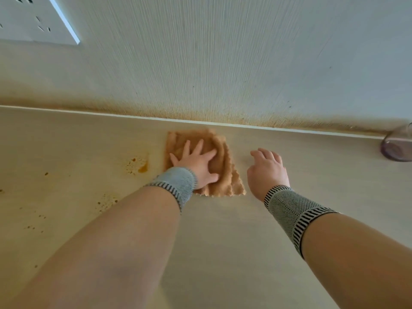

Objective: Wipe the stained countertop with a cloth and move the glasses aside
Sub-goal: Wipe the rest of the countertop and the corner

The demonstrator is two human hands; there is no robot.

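Right now the left hand (198, 166), fingers spread flat, presses the cloth (214, 157); the orange stain (142, 167) lies just to its left on the worktop (223, 241).

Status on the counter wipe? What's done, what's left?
Done: nothing clearly. In hand: left hand presses flat on the tan cloth; right hand holds nothing. Left: orange stains beside the cloth, and one glass against the wall at the right edge.

White wall socket (33, 21), textured wall (223, 52)
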